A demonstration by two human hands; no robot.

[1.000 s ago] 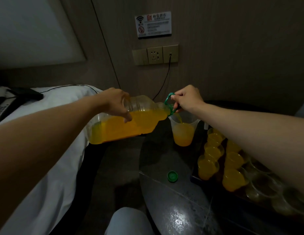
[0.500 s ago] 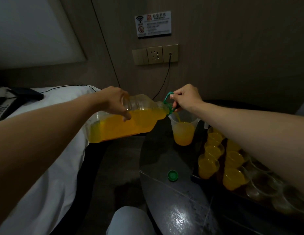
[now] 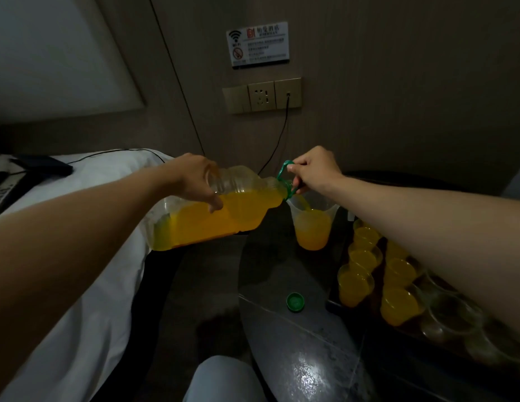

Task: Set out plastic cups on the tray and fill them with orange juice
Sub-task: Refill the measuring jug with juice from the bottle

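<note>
A large clear bottle of orange juice point(image 3: 212, 219) lies nearly on its side in the air. My left hand point(image 3: 195, 178) grips its body from above. My right hand point(image 3: 314, 169) pinches the green carry handle point(image 3: 285, 175) at its neck. Juice runs from the mouth into a clear measuring jug point(image 3: 314, 227) on the dark table, about half full. To the right a dark tray point(image 3: 331, 303) carries several small plastic cups; the near-left ones point(image 3: 354, 282) hold juice, the ones toward the front right point(image 3: 447, 317) are empty. My right forearm covers part of the tray.
The green bottle cap point(image 3: 295, 302) lies on the glossy dark table point(image 3: 296, 358). A bed with white sheets point(image 3: 87, 285) runs along the left, a phone point(image 3: 9, 187) at its far corner. A cable hangs from the wall socket point(image 3: 261, 95). A knee point(image 3: 224, 381) shows at the bottom.
The bottle has stayed tilted over the jug and the juice level in the jug has risen slightly. Both hands hold the same grips.
</note>
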